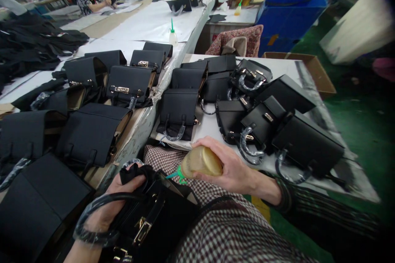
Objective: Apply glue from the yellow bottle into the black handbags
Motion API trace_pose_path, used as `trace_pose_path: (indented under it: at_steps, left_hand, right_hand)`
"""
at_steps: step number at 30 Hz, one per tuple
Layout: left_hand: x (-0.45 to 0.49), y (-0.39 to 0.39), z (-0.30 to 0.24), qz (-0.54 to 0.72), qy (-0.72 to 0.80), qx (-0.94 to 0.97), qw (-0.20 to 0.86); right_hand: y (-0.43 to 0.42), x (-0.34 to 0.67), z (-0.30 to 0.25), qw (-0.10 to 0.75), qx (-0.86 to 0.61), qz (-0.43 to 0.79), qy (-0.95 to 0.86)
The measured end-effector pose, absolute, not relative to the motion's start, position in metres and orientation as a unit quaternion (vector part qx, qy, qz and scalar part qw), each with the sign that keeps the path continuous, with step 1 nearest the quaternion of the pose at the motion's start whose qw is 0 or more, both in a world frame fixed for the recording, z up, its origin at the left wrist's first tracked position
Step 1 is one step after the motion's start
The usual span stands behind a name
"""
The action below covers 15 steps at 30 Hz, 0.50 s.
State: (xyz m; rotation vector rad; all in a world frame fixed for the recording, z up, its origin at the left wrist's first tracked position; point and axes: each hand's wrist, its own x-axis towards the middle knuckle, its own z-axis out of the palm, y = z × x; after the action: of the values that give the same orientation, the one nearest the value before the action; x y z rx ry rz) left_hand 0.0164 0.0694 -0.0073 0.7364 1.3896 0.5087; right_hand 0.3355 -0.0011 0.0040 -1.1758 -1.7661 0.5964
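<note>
My right hand is closed around a yellowish glue bottle, tipped on its side so its green nozzle points into the black handbag on my lap. My left hand grips that handbag by its upper edge, beside the plastic-wrapped handle that loops over my wrist. The bag's gold clasp faces up. My checked-fabric lap lies under the bag.
Several finished black handbags crowd the white table on the right, and more lie on the long bench to the left. Another glue bottle stands farther up the bench. A blue bin and a cardboard box sit beyond. A person works at the far left.
</note>
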Motion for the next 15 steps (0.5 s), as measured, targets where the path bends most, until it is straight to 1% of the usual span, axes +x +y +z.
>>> trace_pose_path:
  at_steps: [5,8,10,15]
  left_hand:
    - [0.018,0.065,0.0,0.244,0.587,0.363,0.682]
    - [0.019,0.061,0.005,0.254,0.596,0.378,0.661]
    - [0.018,0.057,0.007,0.25,0.598,0.392,0.653]
    - [0.017,0.052,0.01,0.22,0.565,0.429,0.67]
  right_hand:
    - [-0.007,0.34,0.009,0.428,-0.476,0.252,-0.725]
    - [-0.012,0.342,0.01,0.417,-0.483,0.268,-0.722]
    - [-0.015,0.343,0.01,0.411,-0.486,0.278,-0.719]
    - [-0.02,0.347,0.013,0.395,-0.49,0.293,-0.72]
